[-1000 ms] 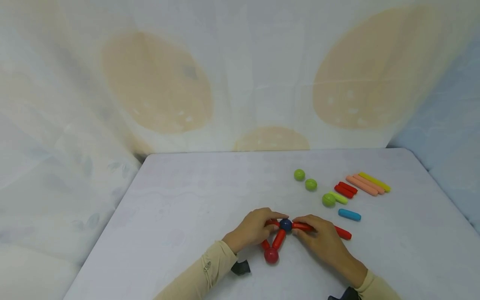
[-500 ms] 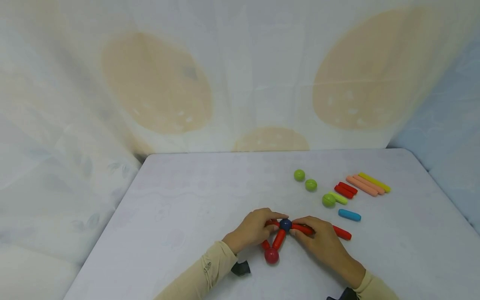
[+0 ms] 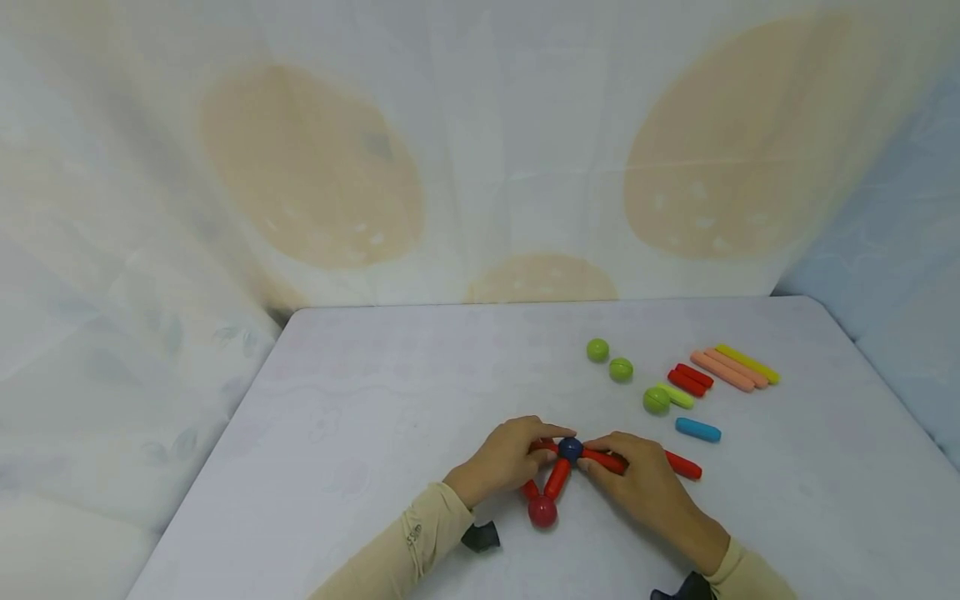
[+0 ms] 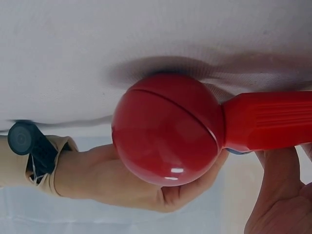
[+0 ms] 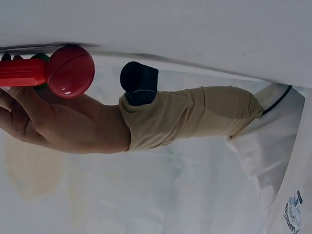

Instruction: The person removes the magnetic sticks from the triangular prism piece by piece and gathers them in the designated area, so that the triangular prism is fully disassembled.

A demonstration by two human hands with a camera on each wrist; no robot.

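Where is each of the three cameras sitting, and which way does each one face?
Head: above, facing forward and down at the table; both sleeved arms show, left hand and right hand gripping red sticks at the blue ball.
Left wrist: low at the tabletop, sideways; right hand behind.
Right wrist: low, sideways; left hand, sleeve.
Shared: all show the red ball.

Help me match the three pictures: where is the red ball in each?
Head: red ball bottom centre, below the blue ball.
Left wrist: fills the centre.
Right wrist: upper left.
Shared landmark: the red stick joined to it.
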